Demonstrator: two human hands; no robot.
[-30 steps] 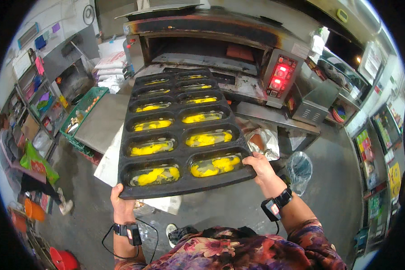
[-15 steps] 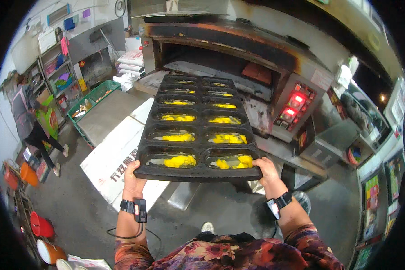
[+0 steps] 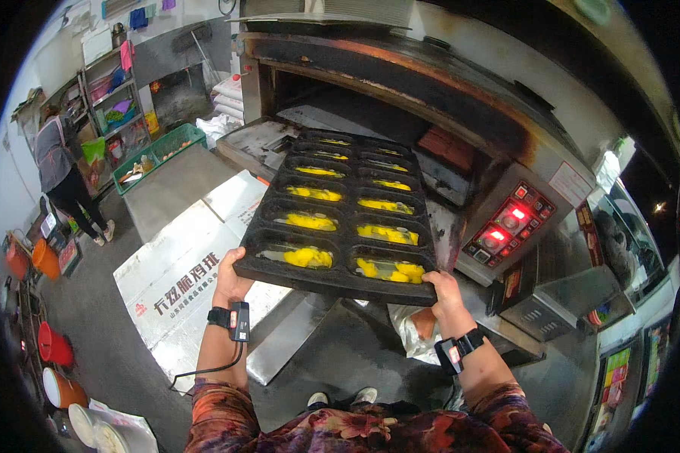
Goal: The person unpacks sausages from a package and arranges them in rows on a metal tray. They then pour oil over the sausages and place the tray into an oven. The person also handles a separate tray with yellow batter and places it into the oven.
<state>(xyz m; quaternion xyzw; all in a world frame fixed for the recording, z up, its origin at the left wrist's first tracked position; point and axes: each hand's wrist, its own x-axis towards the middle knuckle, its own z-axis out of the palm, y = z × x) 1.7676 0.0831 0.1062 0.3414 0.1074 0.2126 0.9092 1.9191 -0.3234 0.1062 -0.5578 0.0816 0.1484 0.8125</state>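
Observation:
A black baking tray (image 3: 332,281) with two columns of oval wells stretches out in front of me. Yolk-yellow egg (image 3: 389,235) with clear, wet-looking liquid lies in its wells. My left hand (image 3: 233,278) grips the near left corner, thumb on the rim. At the near right corner my right hand (image 3: 444,293) has hold of the rim the same way. The fingers under the tray are hidden. Beyond the tray's far end gapes the open mouth of a deck oven (image 3: 355,113), with a reddish-brown block (image 3: 446,145) inside at the right.
A lit control panel (image 3: 510,224) is on the oven's right. To the left lie a white printed carton (image 3: 196,283) and a green crate (image 3: 177,143) holding eggs. Farther left a person (image 3: 64,174) stands near shelves. Buckets (image 3: 54,343) line the left floor.
The tray, still in both hands, has turned slightly clockwise, its near left corner higher than before. My view has shifted, and both my feet now show below.

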